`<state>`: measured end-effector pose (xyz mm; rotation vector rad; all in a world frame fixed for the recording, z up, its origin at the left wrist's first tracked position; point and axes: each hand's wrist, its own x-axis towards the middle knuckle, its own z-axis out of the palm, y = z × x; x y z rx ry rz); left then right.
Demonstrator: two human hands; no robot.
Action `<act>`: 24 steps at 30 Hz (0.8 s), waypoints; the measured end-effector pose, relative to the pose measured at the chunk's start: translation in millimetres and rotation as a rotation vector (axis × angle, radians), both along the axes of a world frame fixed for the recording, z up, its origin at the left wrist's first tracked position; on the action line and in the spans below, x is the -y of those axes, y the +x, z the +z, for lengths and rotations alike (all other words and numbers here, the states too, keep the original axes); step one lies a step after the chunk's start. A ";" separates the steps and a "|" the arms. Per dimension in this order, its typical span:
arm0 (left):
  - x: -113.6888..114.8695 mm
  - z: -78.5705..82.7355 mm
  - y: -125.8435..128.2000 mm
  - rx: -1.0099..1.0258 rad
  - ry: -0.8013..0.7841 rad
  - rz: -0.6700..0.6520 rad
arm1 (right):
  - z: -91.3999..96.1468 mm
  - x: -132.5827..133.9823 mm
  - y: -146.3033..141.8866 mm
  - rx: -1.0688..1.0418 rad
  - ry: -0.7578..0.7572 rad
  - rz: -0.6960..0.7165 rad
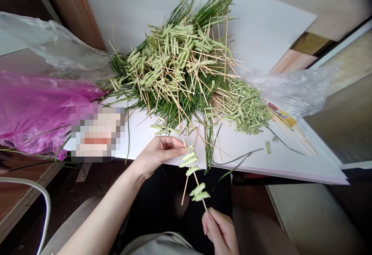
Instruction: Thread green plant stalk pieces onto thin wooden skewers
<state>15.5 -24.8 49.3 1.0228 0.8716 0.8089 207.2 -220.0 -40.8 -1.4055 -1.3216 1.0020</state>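
Observation:
My right hand (220, 230) pinches the lower end of a thin bamboo skewer (196, 180) that carries several short green stem pieces (199, 192). The skewer slants up toward the table edge. My left hand (159, 153) is closed in a pinch at the upper pieces (188, 158) on the skewer, just below the front edge of the white board (261, 34). A second loose skewer (185, 190) hangs beside the first one.
A big heap of green chives, cut stem pieces and finished skewers (180, 65) covers the board's middle. A smaller pile of cut pieces (247, 109) lies to the right, by a clear bag of skewers (290, 92). A pink plastic bag (35, 107) sits at left.

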 end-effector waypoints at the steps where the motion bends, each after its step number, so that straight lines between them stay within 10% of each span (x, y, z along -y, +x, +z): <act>1: 0.8 0.6 1.0 -0.004 0.000 -0.017 | 0.0 0.0 0.0 -0.005 -0.006 -0.002; 9: -10.0 11.8 -27.3 -0.175 0.300 0.166 | -6.5 -1.8 8.2 -0.077 -0.010 -0.082; 13: -17.0 16.2 -46.4 -0.296 0.414 0.313 | 20.4 -33.5 17.9 -0.132 0.012 -0.082; 24: -13.9 17.2 -48.7 -0.177 0.432 0.313 | 163.3 -257.9 -71.8 -0.059 0.329 -0.012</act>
